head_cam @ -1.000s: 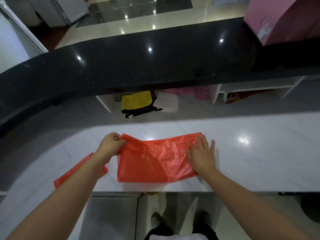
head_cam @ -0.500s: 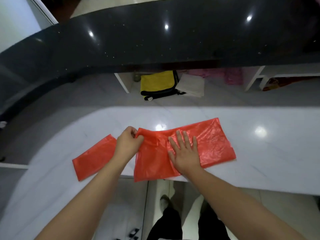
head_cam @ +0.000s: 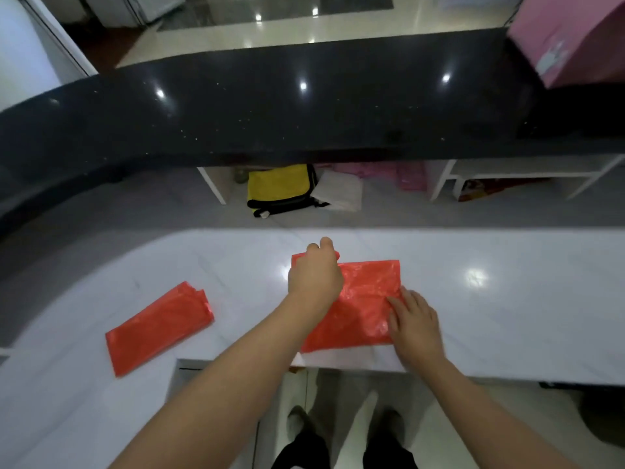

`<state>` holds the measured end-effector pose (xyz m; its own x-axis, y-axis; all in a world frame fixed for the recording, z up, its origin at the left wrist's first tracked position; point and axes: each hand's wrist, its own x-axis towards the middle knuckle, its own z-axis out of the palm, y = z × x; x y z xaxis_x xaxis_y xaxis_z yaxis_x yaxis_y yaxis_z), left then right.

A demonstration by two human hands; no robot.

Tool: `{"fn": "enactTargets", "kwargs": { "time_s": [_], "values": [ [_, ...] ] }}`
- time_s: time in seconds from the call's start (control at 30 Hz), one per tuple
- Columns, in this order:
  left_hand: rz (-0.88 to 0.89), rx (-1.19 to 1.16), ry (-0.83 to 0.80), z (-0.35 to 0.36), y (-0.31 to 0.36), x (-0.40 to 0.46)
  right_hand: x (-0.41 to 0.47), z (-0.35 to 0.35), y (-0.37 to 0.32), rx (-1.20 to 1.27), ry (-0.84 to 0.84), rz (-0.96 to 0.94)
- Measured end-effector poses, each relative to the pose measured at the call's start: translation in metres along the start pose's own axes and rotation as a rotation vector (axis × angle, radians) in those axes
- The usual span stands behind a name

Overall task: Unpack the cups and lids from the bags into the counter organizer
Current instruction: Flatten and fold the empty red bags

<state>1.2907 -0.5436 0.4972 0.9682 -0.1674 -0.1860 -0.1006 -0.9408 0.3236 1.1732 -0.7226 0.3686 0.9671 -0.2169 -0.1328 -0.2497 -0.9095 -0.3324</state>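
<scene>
At the far left of the white marble counter (head_cam: pixel 507 299) lies a folded red bag (head_cam: pixel 159 328), flat, set at a slant with its near end close to the counter's front edge and nothing touching it. It lies well apart from the second bag. To its right the left forearm crosses up from the bottom of the view, and the left hand (head_cam: pixel 316 277) sits over the far left corner of the second red bag (head_cam: pixel 363 308). Its fingers curl down at that corner and appear to pinch the plastic's edge, though the back of the hand hides the contact itself. This second bag lies flat near the front edge of the counter, roughly in the middle, folded over to a compact rectangle with crinkled, shiny plastic. Just right of it, the right hand (head_cam: pixel 414 324) presses on the bag's near right part with fingers nearly straight and spread, palm down, gripping nothing. Beyond the counter is a raised black countertop (head_cam: pixel 304 113) with a pink box (head_cam: pixel 568 38) at its far right end. Under it, on the floor, rests a yellow and black bag (head_cam: pixel 280 189) beside a white cloth (head_cam: pixel 340 194). No cups, lids or organizer show in this view
</scene>
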Motion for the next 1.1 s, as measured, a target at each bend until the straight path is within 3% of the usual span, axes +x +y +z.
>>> {"fn": "enactTargets", "kwargs": {
  "time_s": [0.13,0.33,0.47,0.63,0.9,1.1],
  "values": [
    [0.065,0.014,-0.090,0.039,0.047,0.001,-0.001,-0.008,0.008,0.148,0.012,-0.155],
    [0.102,0.050,-0.164,0.101,0.061,-0.007,-0.014,-0.014,0.025,0.213,0.042,-0.151],
    [0.042,-0.052,-0.104,0.115,0.051,0.003,-0.023,0.005,0.037,0.198,-0.040,-0.127],
    [0.026,-0.189,-0.008,0.114,0.052,0.014,-0.024,0.005,0.030,0.251,0.014,-0.171],
    [-0.032,-0.275,0.046,0.110,0.042,0.036,-0.029,0.009,0.031,0.098,0.107,-0.328],
    [-0.134,-0.410,0.016,0.112,0.043,0.057,-0.042,0.015,0.036,0.076,0.049,-0.322]
  ]
}}
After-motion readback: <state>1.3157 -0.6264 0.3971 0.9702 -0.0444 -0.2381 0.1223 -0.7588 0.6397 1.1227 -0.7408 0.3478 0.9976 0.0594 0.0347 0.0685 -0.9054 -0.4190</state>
